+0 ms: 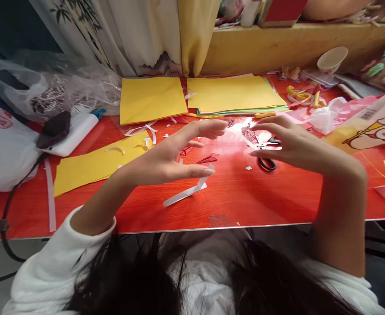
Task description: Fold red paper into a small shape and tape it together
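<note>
Curtains (140,39), one with a bamboo print, hang at the far side, left of a yellow ledge (271,50), above a glossy red worktop (238,197). Both hands are raised over its middle, palms turned toward each other and well apart. On the left hand (176,157) the thumb stands away from the fingers; a bent white paper strip (182,195) runs up to the thumb tip, and I cannot tell whether it clings there or lies beyond. On the right hand (287,142) the thumb and fingers are likewise spread, with nothing between the tips; scissors (267,164) with black handles lie on the worktop beneath, partly hidden by the thumb.

Folded red paper pieces (208,158) lie between the hands, slightly farther off. Two stacks of yellow sheets sit side by side along the far edge, the left stack (153,100) and the right stack (230,95). Near left, a yellow paper band (81,170) carries white scraps. Far left is a clear bag (51,98) of beads; far right, a pale cup (332,61).
</note>
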